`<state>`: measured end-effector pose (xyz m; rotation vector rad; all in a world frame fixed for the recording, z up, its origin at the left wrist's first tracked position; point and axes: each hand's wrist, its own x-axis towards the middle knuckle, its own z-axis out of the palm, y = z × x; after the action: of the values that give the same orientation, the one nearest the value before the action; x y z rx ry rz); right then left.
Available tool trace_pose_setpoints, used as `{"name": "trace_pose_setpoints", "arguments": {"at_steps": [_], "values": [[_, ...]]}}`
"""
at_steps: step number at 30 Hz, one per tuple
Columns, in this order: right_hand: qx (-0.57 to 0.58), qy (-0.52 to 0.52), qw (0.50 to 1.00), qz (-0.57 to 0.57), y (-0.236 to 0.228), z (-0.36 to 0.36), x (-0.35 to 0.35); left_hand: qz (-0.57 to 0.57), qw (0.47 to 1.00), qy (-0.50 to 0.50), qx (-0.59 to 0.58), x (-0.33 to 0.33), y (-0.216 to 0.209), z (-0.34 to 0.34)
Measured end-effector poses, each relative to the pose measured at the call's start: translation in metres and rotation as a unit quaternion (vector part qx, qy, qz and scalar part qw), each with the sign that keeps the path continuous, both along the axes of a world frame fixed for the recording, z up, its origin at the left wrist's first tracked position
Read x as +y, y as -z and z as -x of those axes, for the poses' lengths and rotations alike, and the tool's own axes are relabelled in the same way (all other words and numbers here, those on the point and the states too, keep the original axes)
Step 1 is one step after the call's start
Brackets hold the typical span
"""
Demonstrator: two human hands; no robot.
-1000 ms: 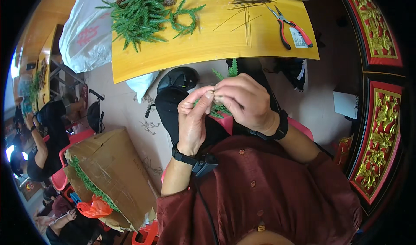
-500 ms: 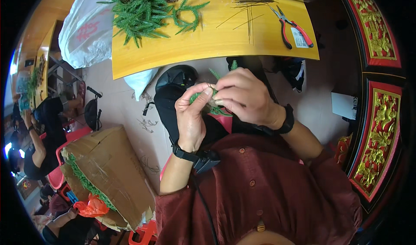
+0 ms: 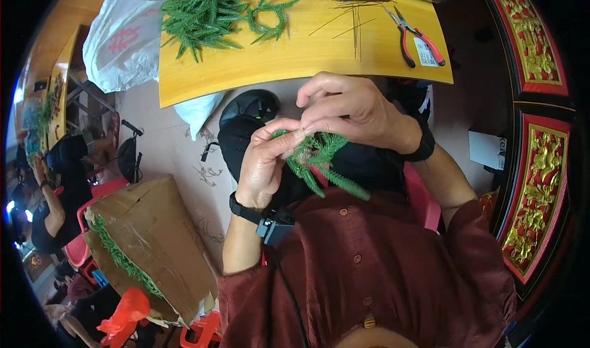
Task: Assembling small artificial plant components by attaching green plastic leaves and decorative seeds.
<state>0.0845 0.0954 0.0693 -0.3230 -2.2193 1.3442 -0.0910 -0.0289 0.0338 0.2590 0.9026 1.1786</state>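
Observation:
Above my lap, my left hand (image 3: 263, 160) pinches a green artificial pine sprig (image 3: 332, 170) between thumb and forefinger. A brownish, cone-like lump shows among its needles. Close against the left fingertips, my right hand (image 3: 365, 111) has its thumb and fingers pressed together at the top of the sprig. Whatever lies in that right pinch is too small or hidden to make out. On the yellow table (image 3: 295, 62) ahead lie a heap of pine sprigs (image 3: 206, 19), a ring of sprigs (image 3: 268, 22), thin dark wires (image 3: 359, 0) and red-and-black pliers (image 3: 415, 37).
A white plastic bag (image 3: 120, 47) hangs at the table's left. At lower left stands an open cardboard box (image 3: 157, 243) with greenery inside, beside a red plastic bag (image 3: 126, 314). Carved red-and-gold panels (image 3: 541, 194) rise on the right. Other people sit at far left.
The sprig has turned, its long tips now pointing down and right toward me. My right hand has shifted slightly up and right, its fingers spread more. The red bag at lower left has moved.

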Motion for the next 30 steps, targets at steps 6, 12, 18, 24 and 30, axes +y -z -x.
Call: {"name": "trace_pose_setpoints", "arguments": {"at_steps": [6, 12, 18, 24, 30], "values": [[-0.010, -0.055, 0.984, -0.167, -0.004, -0.001, 0.014, 0.013, 0.998, 0.041, 0.050, 0.005, -0.014, -0.006], [-0.113, 0.042, 0.976, -0.182, 0.011, 0.003, -0.005, -0.119, 0.861, -0.001, 0.494, 0.003, -0.011, -0.020], [-0.122, 0.040, 0.992, -0.016, 0.014, 0.001, -0.001, -0.062, 0.924, -0.006, 0.378, 0.003, -0.012, -0.013], [-0.022, -0.051, 0.991, -0.124, 0.009, -0.002, 0.015, -0.064, 0.986, 0.033, 0.154, 0.006, -0.007, -0.001], [0.010, -0.061, 0.974, -0.219, -0.006, -0.020, 0.033, -0.061, 0.990, 0.116, 0.046, 0.024, -0.010, -0.007]]}}
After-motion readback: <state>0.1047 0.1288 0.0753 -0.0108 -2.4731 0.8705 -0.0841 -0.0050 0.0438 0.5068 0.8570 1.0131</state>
